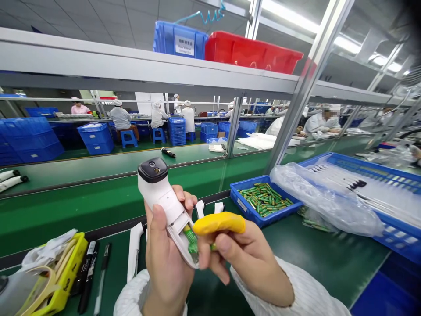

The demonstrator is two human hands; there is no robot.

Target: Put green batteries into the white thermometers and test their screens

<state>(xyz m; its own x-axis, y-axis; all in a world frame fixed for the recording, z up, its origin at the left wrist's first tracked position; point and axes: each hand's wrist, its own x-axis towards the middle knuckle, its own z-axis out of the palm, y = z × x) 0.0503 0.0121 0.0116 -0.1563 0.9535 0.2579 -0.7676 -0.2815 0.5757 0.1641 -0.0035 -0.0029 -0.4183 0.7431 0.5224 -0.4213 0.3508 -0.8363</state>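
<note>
Lower centre: left hand [167,267] grasping white handheld device [162,199]; right hand [245,259] pinching green battery [191,240], apparently into its open compartment.

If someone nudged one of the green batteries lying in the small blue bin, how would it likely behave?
The green batteries look like smooth cylinders, so one would probably roll if nudged. They lie heaped loose in the small blue bin, so neighbours would likely shift too. They seem rigid; the right hand pinches one without visible bending, beside the white device in the left hand.

Green bench [329,259] carries battery tray [263,202], pens [87,272].
</note>
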